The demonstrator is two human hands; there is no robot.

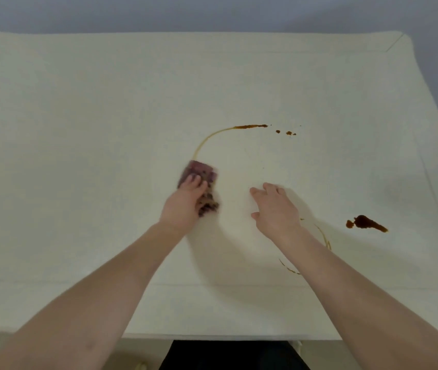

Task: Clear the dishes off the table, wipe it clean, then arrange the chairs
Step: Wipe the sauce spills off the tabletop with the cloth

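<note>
A cream-white table [105, 116] fills the view. My left hand [184, 202] presses a purple, stained cloth [202, 172] flat on the table near the middle, fingers lying over it. A thin brown curved streak [212, 137] runs from the cloth up to a darker smear [251, 126] and a few drops [288, 133]. My right hand [275, 206] rests on the table to the right of the cloth, fingers spread and holding nothing. A brown blot [364, 222] lies at the right. Faint brown ring marks [324, 240] show beside my right forearm.
The table's near edge [212, 335] runs across the bottom, with a dark shape [228, 353] below it. A grey wall [212, 12] lies beyond the far edge. No dishes or chairs are in view.
</note>
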